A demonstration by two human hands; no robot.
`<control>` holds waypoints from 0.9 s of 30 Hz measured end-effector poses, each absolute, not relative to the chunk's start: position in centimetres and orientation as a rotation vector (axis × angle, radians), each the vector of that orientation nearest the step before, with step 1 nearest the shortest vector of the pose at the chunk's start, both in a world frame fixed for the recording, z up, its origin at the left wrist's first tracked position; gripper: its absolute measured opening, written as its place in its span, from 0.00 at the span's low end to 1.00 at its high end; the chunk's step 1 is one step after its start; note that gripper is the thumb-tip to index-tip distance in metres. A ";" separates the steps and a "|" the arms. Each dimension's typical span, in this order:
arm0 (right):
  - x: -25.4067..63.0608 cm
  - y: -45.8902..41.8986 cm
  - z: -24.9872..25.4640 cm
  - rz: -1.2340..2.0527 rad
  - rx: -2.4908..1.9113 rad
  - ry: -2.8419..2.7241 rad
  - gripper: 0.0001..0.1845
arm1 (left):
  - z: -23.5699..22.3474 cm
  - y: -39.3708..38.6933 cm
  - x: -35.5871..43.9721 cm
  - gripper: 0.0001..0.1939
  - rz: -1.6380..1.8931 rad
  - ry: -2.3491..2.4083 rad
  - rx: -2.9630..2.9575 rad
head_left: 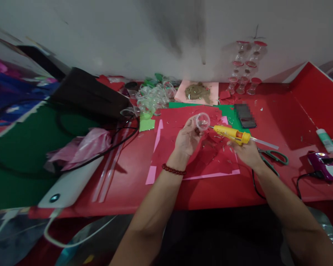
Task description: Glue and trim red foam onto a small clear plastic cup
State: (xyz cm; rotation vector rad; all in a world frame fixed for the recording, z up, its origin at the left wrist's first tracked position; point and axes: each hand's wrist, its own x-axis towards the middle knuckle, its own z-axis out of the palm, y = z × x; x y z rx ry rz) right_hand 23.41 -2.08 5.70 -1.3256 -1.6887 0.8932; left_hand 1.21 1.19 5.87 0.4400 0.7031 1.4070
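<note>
My left hand [187, 138] is closed round a small clear plastic cup [202, 121], held up with its mouth tilted toward me. My right hand [246, 151] grips a yellow glue gun [231, 134] lying level, its tip touching the cup's right side. A clear glue stick [263, 142] sticks out of the gun's back. Both hands hover over red paper [172, 155] on a pink sheet [152, 171], strewn with red scraps. A red bead bracelet [173, 170] circles my left wrist.
Green-handled scissors [274, 157] lie right of my right hand, a phone [245, 120] behind it. A heap of clear cups [152, 98] and stacked cup towers [244, 66] stand by the wall. A glue bottle [326, 140], purple device [326, 166], black cables [72, 162] and pink plastic [83, 146] flank the red table [127, 188].
</note>
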 end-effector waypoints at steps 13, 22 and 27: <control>23.9 -1.4 4.3 0.842 -1.339 -1.634 0.27 | 5.7 1.4 1.6 0.04 1.404 0.738 0.388; 23.2 -2.1 5.0 0.893 -1.348 -1.722 0.16 | 5.4 1.5 1.4 0.06 1.406 0.737 0.434; 22.6 -2.7 5.4 0.934 -1.344 -1.682 0.20 | 5.4 1.6 1.4 0.06 1.422 0.779 0.425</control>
